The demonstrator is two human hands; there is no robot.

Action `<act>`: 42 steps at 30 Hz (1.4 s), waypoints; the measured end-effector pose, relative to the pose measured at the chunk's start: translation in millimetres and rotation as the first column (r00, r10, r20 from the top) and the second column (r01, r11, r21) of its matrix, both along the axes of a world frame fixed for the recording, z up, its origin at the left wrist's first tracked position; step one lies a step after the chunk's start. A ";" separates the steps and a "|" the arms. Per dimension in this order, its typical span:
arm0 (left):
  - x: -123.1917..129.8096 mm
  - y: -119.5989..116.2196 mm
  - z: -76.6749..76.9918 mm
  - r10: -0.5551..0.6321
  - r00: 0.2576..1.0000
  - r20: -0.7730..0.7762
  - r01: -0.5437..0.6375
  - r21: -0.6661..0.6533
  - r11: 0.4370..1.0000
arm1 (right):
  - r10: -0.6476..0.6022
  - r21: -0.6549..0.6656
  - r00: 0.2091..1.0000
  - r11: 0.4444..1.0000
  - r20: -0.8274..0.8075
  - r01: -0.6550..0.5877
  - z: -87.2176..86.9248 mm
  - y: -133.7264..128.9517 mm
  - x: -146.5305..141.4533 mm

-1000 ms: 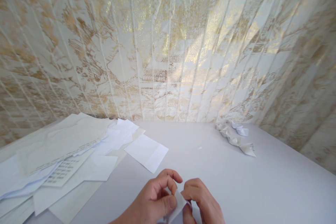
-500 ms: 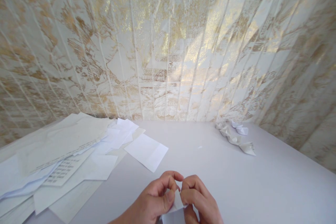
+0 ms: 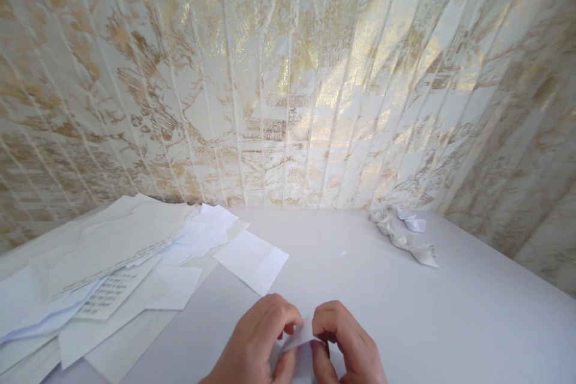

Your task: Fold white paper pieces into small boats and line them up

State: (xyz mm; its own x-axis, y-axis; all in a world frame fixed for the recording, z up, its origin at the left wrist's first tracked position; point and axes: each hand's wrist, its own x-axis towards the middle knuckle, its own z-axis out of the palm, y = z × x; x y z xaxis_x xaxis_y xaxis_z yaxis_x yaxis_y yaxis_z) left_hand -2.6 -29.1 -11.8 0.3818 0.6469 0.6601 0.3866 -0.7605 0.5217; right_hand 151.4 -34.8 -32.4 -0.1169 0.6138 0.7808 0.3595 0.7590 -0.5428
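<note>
Between my hands, low in the middle of the head view, is a small folded piece of white paper [image 3: 302, 336] with a pointed top. My left hand [image 3: 261, 336] grips its left side, fingers curled over the top and thumb below. On the other side my right hand [image 3: 344, 339] pinches the paper's right edge between bent fingers and thumb. The lower part of the paper is partly hidden by the fingers and cut off by the frame's bottom edge.
Loose paper sheets [image 3: 121, 252], some printed, lie piled on the white table [image 3: 450, 324] at left. A single white sheet [image 3: 252, 261] lies beside the pile. Several small folded paper pieces [image 3: 405, 240] sit at back right. A tiny scrap [image 3: 342, 253] lies mid-table. Patterned curtain [image 3: 288, 102] hangs behind.
My left hand has turned over the paper, its thumb moving down from the front face to the lower edge. My right hand has shifted only slightly, and the paper is tilted differently.
</note>
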 end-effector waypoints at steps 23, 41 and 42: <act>-4.3 18.4 13.2 0.267 0.933 0.242 -0.001 -0.738 0.675 | 0.058 -0.012 0.992 0.998 0.111 -0.057 -5.1 -1.4 6.9; -3.3 13.1 13.4 -0.067 0.995 0.075 0.100 -0.815 0.570 | 0.127 0.037 0.951 0.989 0.281 -0.144 -1.7 5.1 14.0; -3.2 12.5 13.5 -0.097 0.989 0.110 0.146 -0.823 0.549 | 0.123 0.000 0.965 0.992 0.232 -0.126 -2.7 4.7 13.7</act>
